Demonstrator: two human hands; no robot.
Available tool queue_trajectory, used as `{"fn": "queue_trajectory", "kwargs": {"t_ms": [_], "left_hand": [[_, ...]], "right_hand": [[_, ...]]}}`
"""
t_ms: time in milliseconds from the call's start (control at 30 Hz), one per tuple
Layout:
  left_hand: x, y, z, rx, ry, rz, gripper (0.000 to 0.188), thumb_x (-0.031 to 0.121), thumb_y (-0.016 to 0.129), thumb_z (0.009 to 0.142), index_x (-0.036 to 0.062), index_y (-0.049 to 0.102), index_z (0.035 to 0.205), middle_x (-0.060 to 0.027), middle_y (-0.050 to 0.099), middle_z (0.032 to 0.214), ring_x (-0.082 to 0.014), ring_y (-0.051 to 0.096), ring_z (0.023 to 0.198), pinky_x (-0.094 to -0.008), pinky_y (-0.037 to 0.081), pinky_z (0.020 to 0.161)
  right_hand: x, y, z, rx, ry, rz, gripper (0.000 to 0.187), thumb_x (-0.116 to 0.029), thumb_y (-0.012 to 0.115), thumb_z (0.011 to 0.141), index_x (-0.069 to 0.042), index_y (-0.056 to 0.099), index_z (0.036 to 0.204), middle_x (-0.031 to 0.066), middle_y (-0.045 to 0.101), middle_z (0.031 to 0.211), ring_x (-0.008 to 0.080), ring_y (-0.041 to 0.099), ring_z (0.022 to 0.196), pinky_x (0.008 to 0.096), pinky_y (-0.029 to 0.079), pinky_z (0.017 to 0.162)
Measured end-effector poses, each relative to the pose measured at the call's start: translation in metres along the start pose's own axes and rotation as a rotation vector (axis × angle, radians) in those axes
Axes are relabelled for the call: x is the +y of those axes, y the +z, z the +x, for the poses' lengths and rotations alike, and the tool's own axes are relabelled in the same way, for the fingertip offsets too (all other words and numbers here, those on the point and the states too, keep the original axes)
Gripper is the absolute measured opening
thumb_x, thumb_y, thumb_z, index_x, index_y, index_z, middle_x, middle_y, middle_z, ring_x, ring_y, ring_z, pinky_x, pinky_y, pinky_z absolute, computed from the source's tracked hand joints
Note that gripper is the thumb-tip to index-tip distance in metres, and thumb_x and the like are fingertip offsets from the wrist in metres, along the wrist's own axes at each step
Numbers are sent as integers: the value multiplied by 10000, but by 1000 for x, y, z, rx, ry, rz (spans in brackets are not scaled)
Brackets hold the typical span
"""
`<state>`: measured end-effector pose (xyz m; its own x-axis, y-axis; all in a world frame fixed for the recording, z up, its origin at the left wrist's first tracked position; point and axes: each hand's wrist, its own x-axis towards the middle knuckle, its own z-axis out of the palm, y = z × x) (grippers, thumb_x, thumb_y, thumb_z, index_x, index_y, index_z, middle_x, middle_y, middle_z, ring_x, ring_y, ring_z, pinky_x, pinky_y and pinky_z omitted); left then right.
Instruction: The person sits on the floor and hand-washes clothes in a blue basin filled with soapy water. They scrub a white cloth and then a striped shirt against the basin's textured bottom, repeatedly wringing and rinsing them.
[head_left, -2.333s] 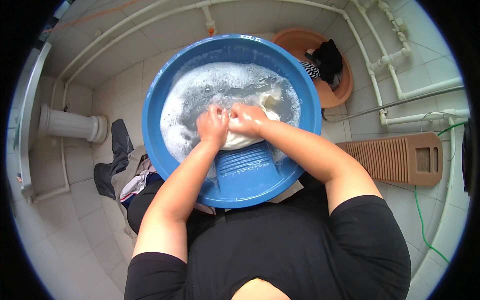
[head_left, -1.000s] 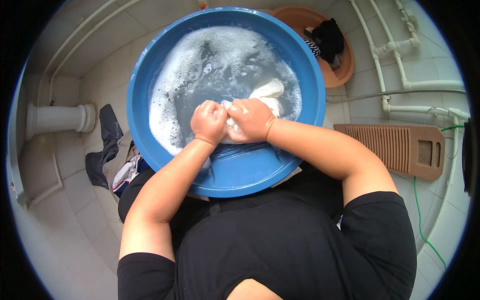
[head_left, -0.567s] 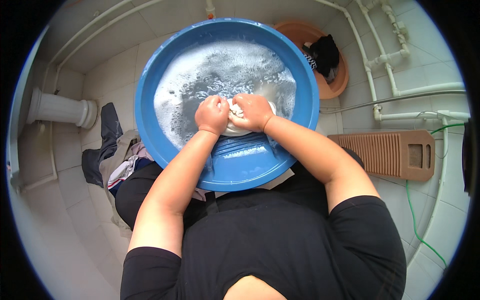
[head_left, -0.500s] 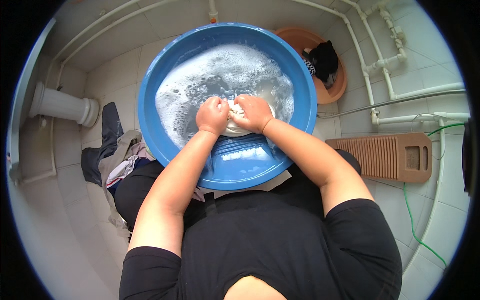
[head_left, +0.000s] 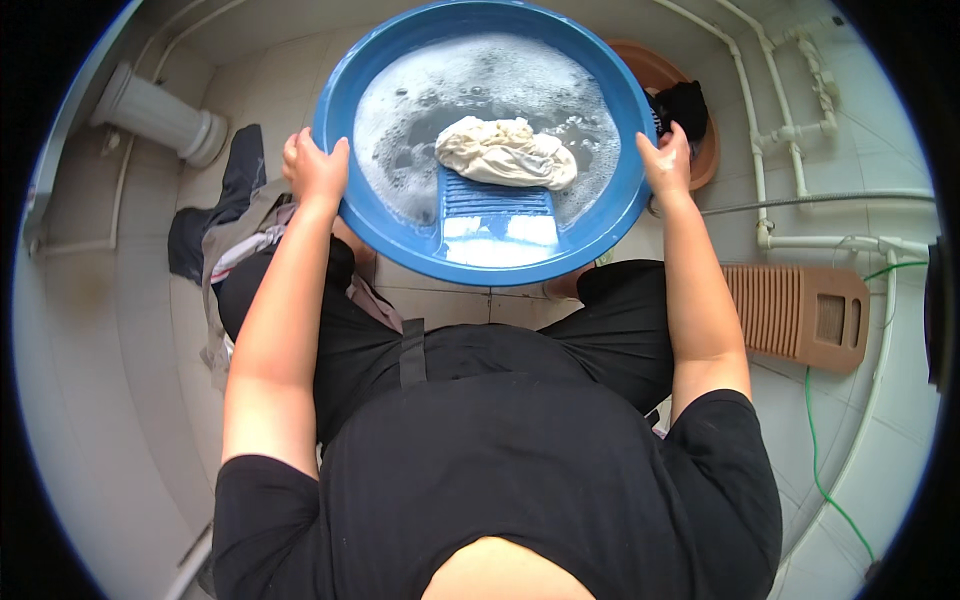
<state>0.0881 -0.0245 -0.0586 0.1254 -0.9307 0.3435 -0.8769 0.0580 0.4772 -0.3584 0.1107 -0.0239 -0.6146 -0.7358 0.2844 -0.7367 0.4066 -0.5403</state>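
A large round blue basin (head_left: 490,274) holds sudsy water, with foam (head_left: 480,70) over much of it. My left hand (head_left: 316,174) grips the basin's left rim, thumb on the inner side. At the opposite side, my right hand (head_left: 666,165) grips the rim, its fingers partly out of sight beyond the edge. A wet, bunched cream-white cloth (head_left: 505,152) lies untouched at the top of the basin's ribbed washboard slope (head_left: 497,203); what kind of garment it is cannot be told.
Behind the basin at right, an orange-brown tub (head_left: 708,150) holds dark clothes (head_left: 683,103). A brown washboard (head_left: 795,315) lies by white wall pipes (head_left: 835,243) and a green cord (head_left: 817,450). Clothes (head_left: 235,215) are heaped at left, near a white pedestal (head_left: 160,115).
Both hands have let go of the white cloth and moved apart onto opposite sides of the basin's rim. The basin now sits farther from my body, with floor showing between my legs.
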Motion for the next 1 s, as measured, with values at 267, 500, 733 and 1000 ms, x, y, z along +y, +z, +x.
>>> {"fn": "queue_trajectory", "kwargs": {"t_ms": [267, 500, 733, 1000], "left_hand": [[5, 7, 6, -250, -333, -398, 285, 39, 609, 682, -72, 567, 942, -157, 636, 810, -233, 628, 703, -331, 497, 666], [4, -8, -6, -214, -410, -480, 382, 101, 579, 682, -37, 557, 1037, -177, 641, 892, -279, 634, 815, -345, 481, 744], [2, -9, -5, -206, -375, -427, 361, 110, 585, 671, -47, 569, 995, -176, 643, 865, -283, 634, 796, -346, 480, 732], [10, -23, -15, -260, -362, -358, 320, 151, 566, 691, -22, 582, 959, -195, 638, 877, -320, 628, 812, -368, 479, 746]], "right_hand": [[57, 35, 9, -225, 362, 607, 328, -120, 633, 715, 91, 602, 965, 150, 636, 879, 209, 605, 745, 318, 473, 703], [14, 13, -8, -152, 387, 570, 295, -89, 608, 683, 98, 585, 910, 125, 618, 799, 181, 576, 683, 294, 466, 671], [20, 8, -13, -147, 375, 514, 321, -121, 612, 671, 90, 587, 912, 137, 621, 808, 186, 582, 687, 299, 469, 670], [25, 13, -12, -86, 252, 102, 397, -175, 620, 671, 39, 589, 1004, 171, 619, 954, 283, 591, 837, 359, 461, 794]]}}
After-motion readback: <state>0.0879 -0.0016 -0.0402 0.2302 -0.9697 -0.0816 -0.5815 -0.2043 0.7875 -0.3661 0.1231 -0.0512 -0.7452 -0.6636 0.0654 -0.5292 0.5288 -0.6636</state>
